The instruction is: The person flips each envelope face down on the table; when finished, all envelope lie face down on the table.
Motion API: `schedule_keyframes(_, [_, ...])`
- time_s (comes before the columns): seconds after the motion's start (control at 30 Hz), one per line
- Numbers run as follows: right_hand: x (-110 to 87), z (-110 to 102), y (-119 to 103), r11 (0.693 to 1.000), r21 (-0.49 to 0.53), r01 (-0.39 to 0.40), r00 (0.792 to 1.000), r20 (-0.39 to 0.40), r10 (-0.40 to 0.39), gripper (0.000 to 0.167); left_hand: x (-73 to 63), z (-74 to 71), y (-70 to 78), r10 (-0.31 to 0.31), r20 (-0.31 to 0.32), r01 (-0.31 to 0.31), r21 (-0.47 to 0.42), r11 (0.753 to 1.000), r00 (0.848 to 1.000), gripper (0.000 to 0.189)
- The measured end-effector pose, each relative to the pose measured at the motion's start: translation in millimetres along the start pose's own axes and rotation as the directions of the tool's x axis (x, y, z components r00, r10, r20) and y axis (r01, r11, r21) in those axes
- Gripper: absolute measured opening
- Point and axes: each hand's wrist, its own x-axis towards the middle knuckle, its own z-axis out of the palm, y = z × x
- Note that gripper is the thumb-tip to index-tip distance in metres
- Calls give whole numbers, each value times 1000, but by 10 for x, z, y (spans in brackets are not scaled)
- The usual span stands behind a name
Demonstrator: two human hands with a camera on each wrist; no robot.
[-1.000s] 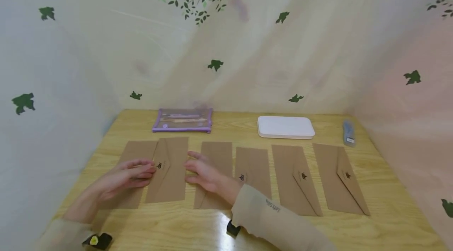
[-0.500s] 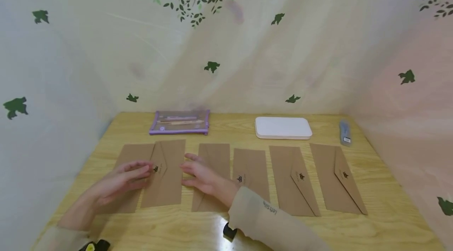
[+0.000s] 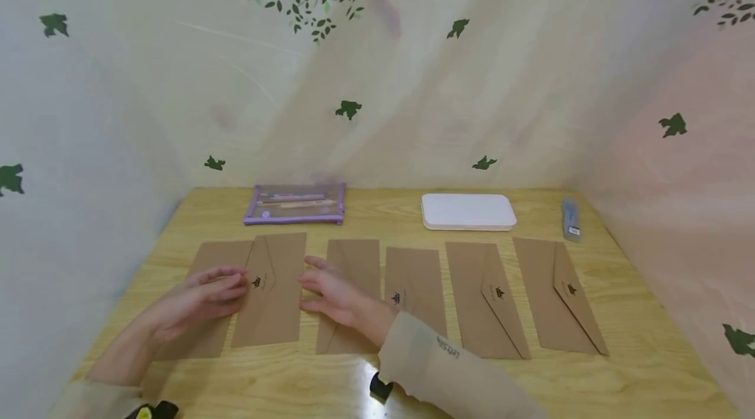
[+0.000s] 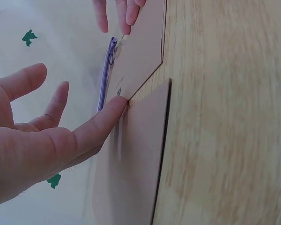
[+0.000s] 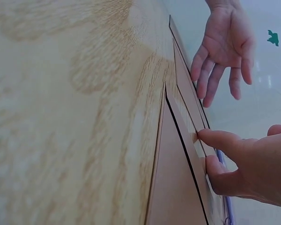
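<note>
Several brown paper envelopes lie in a row on the wooden table. My left hand (image 3: 197, 304) is over the leftmost envelope (image 3: 221, 254), its fingertips at the left edge of the second envelope (image 3: 274, 314), which has a small black crown print. At that envelope's right edge are the fingertips of my right hand (image 3: 339, 298), which reaches over the third envelope (image 3: 356, 255). Both hands have relaxed, spread fingers. In the left wrist view, a left fingertip (image 4: 117, 104) meets the envelope's edge. The right wrist view shows the right thumb and fingers (image 5: 220, 140) along the other edge.
More envelopes lie to the right: a fourth (image 3: 415, 268), a fifth (image 3: 472, 268) and a sixth (image 3: 539, 275). Behind them are a clear purple-edged pencil pouch (image 3: 295, 204), a flat white case (image 3: 468, 212) and a small grey-blue packet (image 3: 570, 219). A printed curtain (image 3: 401, 111) surrounds the table.
The head view has shifted slightly, so the table and envelopes appear a little further left. Both hands stay at the two sides of the second envelope with little visible movement.
</note>
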Motion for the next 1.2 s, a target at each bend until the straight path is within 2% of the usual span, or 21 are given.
schedule_keyframes(0.17, [8,3,-4,1000,4,-7,1000,-3,7,71,11,-7,-27,1,-15,-2,-44,999,1000,45])
schedule_keyframes(0.5, [-19,15,-12,1000,26,-7,1000,-4,7,69,17,14,-57,4,-22,-4,9,1000,1000,45])
schedule_keyframes(0.7, [1,-2,-10,1000,28,-9,1000,8,8,71,9,22,-29,-11,-37,10,-38,999,999,35])
schedule_keyframes(0.83, [18,-16,-5,999,29,-14,1000,3,14,71,13,8,-16,-4,-26,2,-60,998,1000,32])
schedule_keyframes(1.2, [8,-13,-18,999,31,-13,1000,14,13,70,29,-41,-18,6,-15,-7,-50,999,1000,35])
